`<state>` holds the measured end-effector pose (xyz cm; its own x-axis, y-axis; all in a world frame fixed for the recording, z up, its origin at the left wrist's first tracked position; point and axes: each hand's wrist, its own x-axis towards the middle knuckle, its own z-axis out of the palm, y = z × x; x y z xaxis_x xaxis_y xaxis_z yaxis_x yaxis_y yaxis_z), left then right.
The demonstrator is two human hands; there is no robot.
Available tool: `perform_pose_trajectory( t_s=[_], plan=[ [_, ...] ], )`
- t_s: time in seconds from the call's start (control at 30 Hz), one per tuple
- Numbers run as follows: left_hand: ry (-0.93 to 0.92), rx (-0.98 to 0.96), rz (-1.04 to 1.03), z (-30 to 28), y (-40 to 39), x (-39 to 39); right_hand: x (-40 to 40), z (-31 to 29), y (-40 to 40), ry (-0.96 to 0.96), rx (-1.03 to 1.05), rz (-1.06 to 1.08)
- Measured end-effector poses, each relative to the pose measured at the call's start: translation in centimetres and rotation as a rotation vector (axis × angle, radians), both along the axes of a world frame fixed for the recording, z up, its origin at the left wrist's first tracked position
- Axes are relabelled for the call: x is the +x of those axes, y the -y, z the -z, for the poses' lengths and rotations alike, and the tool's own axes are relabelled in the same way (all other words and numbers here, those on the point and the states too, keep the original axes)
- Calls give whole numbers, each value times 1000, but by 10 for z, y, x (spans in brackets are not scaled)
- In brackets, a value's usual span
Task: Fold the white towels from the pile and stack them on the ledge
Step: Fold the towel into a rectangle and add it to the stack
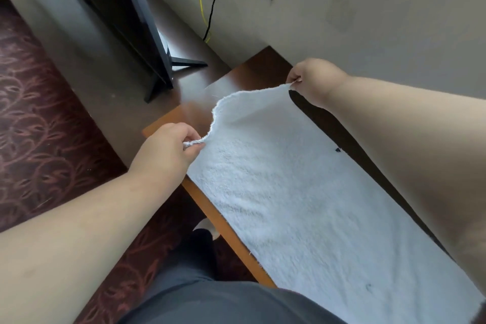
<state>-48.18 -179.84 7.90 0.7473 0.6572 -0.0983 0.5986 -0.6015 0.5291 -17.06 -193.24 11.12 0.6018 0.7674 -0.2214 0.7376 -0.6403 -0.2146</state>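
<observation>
Spread along the dark wooden ledge [265,66] — white terry towel [289,205], far edge raised. Near corner pinched by left hand [168,151], far corner pinched by right hand [313,81] — both clamped on cloth.

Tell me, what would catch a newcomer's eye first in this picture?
First, the large white terry towel spread along the brown wooden ledge, filling the middle and lower right. Next, the two bare hands lifting its far edge: the left hand pinches one corner at centre left, and the right hand pinches the other near the cream wall. A flat black screen stands on a stand at upper left.
</observation>
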Motion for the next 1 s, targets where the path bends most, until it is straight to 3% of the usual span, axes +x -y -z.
perform_pose_trajectory(
  t_s=[0.2, 0.37, 0.63, 0.8, 1.0],
  plan=[
    [53, 31, -15, -21, 74, -23, -23, -21, 86, 50, 131, 108],
    [96, 63, 6, -32, 134, -51, -39, -27, 158, 69, 102, 172],
    [66, 158, 315, -47, 217, -63, -44, -34, 244, -83, 87, 441],
    [34, 127, 417, -44, 261, -60, -53, -21, 289, -292, 321, 699],
    [-74, 88, 626, -36, 307, -54, -69, -2, 338, -331, 410, 812]
  ],
)
